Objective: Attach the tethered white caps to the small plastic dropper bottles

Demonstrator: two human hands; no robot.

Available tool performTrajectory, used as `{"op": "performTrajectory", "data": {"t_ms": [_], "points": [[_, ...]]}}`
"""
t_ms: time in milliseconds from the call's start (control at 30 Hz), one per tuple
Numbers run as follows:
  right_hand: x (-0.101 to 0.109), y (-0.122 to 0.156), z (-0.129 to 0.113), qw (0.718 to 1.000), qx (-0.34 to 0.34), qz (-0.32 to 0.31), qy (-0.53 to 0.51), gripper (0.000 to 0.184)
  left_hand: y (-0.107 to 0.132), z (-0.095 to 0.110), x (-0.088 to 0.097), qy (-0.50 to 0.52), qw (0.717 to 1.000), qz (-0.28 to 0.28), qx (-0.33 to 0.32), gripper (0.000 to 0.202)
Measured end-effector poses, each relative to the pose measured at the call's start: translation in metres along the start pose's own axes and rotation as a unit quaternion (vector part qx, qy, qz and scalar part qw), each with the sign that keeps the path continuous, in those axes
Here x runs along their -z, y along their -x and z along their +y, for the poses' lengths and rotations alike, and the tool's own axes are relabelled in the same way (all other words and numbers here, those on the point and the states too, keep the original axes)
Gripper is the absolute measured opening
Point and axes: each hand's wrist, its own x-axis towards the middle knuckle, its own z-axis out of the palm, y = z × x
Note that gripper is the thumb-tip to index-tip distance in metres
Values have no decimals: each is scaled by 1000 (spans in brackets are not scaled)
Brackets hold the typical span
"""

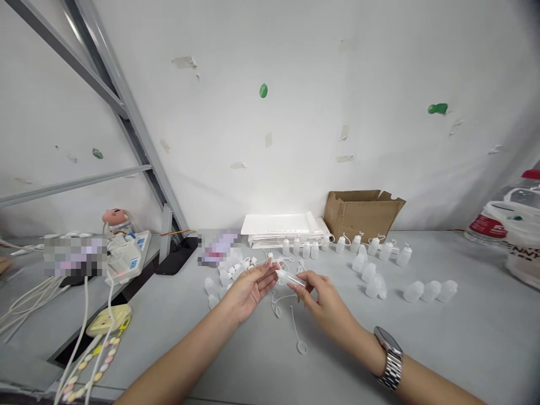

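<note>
My right hand (319, 297) grips a small translucent plastic bottle (291, 277) lying sideways between its fingers. My left hand (250, 287) pinches at the bottle's neck end, fingertips closed on a small white piece I cannot make out. Both hands hover just above the grey table (422, 349). A heap of small white caps and bottles (230, 273) lies just left of my left hand. Thin white loop strips (295, 332) rest on the table under my hands. A silver wristwatch (390, 357) sits on my right wrist.
Rows of small white bottles (371, 264) stand and lie right of my hands. A stack of white sheets (282, 228) and an open cardboard box (363, 212) sit by the wall. A power strip (129, 256) and cables lie left; a plastic bag (521, 242) is far right.
</note>
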Motion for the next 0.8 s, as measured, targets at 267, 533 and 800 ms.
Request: {"op": "performTrajectory", "data": {"t_ms": [267,533,800], "points": [[1,0,-1,1000,0,5,4,29,1,0,0,4,1000,-18,-13,9],[1,0,-3,1000,7,16,25,31,0,0,1,3,1000,-12,-17,7],[2,1,-1,997,31,23,70,27,-2,0,4,-30,999,-11,-26,11]]}}
